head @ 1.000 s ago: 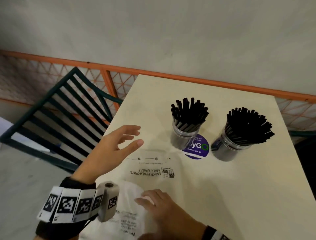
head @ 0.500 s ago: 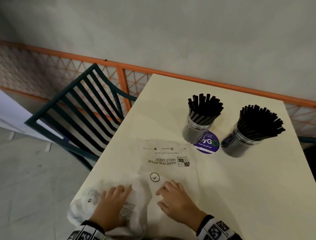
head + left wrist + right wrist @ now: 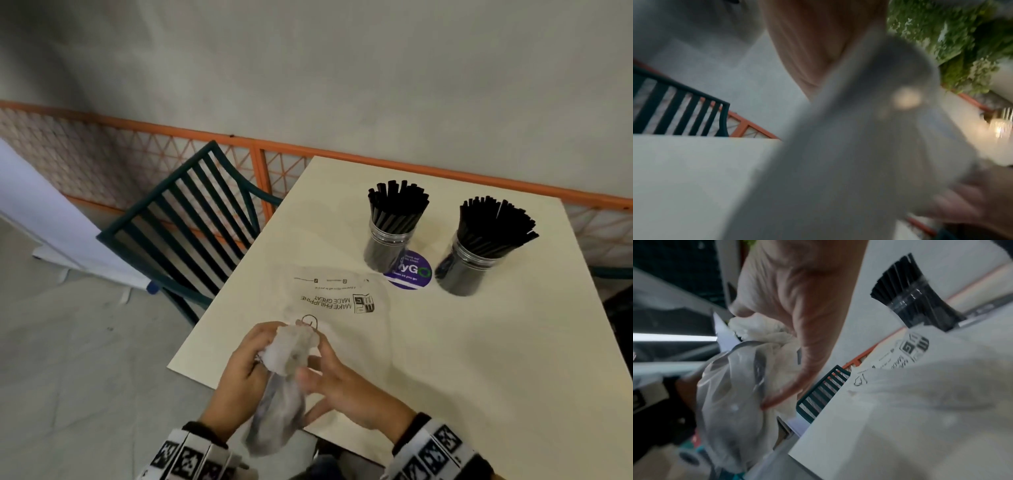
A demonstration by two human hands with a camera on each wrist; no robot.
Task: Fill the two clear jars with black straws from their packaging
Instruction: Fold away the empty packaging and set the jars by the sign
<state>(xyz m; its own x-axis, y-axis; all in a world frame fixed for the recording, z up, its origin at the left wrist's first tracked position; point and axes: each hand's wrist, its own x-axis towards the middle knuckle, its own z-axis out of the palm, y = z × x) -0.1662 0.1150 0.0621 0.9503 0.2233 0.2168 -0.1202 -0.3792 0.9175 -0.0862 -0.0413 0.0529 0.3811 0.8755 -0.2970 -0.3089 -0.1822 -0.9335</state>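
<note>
Two clear jars stand at the far right of the table, the left jar (image 3: 388, 241) and the right jar (image 3: 467, 270), both packed with black straws (image 3: 397, 202). One of these jars (image 3: 914, 295) also shows in the right wrist view. A flat printed plastic package (image 3: 342, 298) lies on the table in front of them. At the near table edge my left hand (image 3: 250, 363) grips a crumpled wad of plastic packaging (image 3: 291, 353), whose tail hangs down below the edge. My right hand (image 3: 342, 383) pinches the same wad (image 3: 731, 386) between thumb and fingers. The left wrist view is blurred by this plastic (image 3: 859, 146).
The cream table (image 3: 479, 359) has its left edge beside a dark green slatted chair (image 3: 191, 222). An orange mesh railing (image 3: 171, 137) runs behind both. A purple round sticker (image 3: 409, 274) lies between the jars. The floor (image 3: 85, 377) drops away on the left.
My left hand came down from above the table onto the packaging beside my right hand. Both have since bunched it into a wad and lifted it at the near edge.
</note>
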